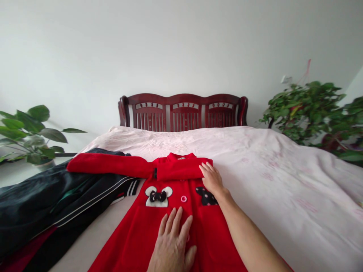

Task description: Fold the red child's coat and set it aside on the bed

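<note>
A red coat lies front side up, its collar toward the headboard. One sleeve is folded across the chest, while the other sleeve stretches out to the left over dark clothing. Mouse-shaped patches and pink buttons decorate the front. My left hand rests flat on the coat's middle, fingers spread. At the shoulder on the right, my right hand lies on the folded sleeve with its fingers stretched out. Neither hand grips the cloth.
Dark clothing with white stripes is heaped at the left. Beneath everything spreads a pale pink flowered bedsheet. A dark wooden headboard stands against the wall. Leafy plants stand at the left and right.
</note>
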Demonstrator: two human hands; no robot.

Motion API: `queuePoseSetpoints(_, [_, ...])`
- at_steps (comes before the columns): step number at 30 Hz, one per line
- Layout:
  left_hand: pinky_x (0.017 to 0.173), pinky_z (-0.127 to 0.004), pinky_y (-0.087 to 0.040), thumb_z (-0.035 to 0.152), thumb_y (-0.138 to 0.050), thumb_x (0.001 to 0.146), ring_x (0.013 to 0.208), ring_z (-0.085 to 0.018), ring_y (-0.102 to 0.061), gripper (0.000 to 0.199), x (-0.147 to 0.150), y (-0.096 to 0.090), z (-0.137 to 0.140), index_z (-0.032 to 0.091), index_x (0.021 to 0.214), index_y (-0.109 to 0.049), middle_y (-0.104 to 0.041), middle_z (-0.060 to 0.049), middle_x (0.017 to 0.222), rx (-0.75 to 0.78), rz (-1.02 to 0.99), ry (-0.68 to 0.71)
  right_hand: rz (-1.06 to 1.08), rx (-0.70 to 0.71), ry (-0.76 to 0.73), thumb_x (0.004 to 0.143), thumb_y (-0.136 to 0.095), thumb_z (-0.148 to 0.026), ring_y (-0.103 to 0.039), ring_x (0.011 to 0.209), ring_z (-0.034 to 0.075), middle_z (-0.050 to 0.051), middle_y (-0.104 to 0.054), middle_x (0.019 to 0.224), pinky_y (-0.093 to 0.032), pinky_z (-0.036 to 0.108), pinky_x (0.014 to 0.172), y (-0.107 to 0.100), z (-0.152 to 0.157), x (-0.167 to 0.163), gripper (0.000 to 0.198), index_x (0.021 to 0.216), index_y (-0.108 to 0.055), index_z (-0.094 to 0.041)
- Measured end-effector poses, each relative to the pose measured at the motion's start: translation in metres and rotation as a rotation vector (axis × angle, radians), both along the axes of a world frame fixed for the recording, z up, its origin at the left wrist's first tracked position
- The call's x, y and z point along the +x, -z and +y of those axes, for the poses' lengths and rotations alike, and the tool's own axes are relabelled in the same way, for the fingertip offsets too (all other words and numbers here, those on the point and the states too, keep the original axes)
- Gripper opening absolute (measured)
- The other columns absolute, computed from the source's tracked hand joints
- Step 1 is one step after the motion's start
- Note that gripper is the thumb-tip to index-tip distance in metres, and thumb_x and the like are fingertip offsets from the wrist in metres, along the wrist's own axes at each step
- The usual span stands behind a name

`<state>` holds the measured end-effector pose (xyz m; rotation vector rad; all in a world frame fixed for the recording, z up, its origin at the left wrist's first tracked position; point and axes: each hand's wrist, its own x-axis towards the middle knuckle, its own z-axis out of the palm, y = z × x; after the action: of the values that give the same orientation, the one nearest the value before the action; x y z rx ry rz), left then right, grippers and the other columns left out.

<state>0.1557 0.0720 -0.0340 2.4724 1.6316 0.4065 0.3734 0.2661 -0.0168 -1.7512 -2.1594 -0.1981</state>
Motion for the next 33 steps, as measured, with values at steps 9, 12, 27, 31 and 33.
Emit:
queuePoseSetpoints(9, [0.117, -0.055, -0.032, 0.046, -0.062, 0.085, 0.146, -0.033, -0.03, 0.065, 0.0, 0.004, 0.001, 0.036, 0.147, -0.043, -0.034, -0.008, 0.159, 0.02, -0.046, -0.004, -0.044, 0.122, -0.128, 0.075, -0.047, -0.004, -0.027, 0.146, 0.024, 0.006, -0.044, 0.154, -0.016, 0.049, 0.121, 0.002, -0.005, -0.006, 0.075, 0.147, -0.045, -0.022])
queuePoseSetpoints(12, [0.117, -0.055, -0.032, 0.044, -0.062, 0.086, 0.146, -0.033, -0.03, 0.065, 0.0, 0.004, -0.001, 0.036, 0.148, -0.043, -0.034, -0.008, 0.159, 0.028, -0.043, -0.006, -0.067, 0.148, -0.285, 0.076, -0.044, -0.003, -0.019, 0.15, 0.022, 0.0, -0.034, 0.159, -0.012, 0.051, 0.121, 0.0, -0.006, -0.021, 0.079, 0.15, -0.039, -0.029])
queuePoseSetpoints(27, [0.117, -0.056, -0.032, 0.039, -0.064, 0.084, 0.147, -0.034, -0.029, 0.068, 0.0, 0.005, -0.001, 0.035, 0.148, -0.042, -0.032, -0.008, 0.16, 0.019, -0.081, 0.007, 0.045, -0.148, -0.281, 0.08, -0.044, -0.011, -0.036, 0.143, 0.024, 0.002, -0.046, 0.152, -0.017, 0.057, 0.118, 0.0, -0.005, -0.041, 0.066, 0.143, -0.05, -0.029])
queuePoseSetpoints(31, [0.118, -0.056, -0.03, 0.038, -0.064, 0.084, 0.147, -0.034, -0.029, 0.068, 0.0, 0.002, -0.001, 0.034, 0.148, -0.044, -0.032, -0.008, 0.16, 0.005, -0.088, 0.003, 0.093, -0.116, -0.377, 0.078, -0.045, -0.011, -0.03, 0.146, 0.02, 0.001, -0.041, 0.155, -0.017, 0.049, 0.119, -0.002, -0.008, -0.044, 0.072, 0.147, -0.044, -0.03])
queuePoseSetpoints(33, [0.118, -0.056, -0.029, 0.036, -0.064, 0.083, 0.147, -0.034, -0.028, 0.067, -0.001, 0.001, -0.001, 0.034, 0.147, -0.045, -0.033, -0.007, 0.16, -0.005, -0.107, 0.006, 0.113, -0.155, -0.407, 0.077, -0.043, -0.01, -0.032, 0.145, 0.018, -0.001, -0.043, 0.154, -0.018, 0.047, 0.12, -0.002, -0.008, -0.044, 0.073, 0.147, -0.045, -0.031])
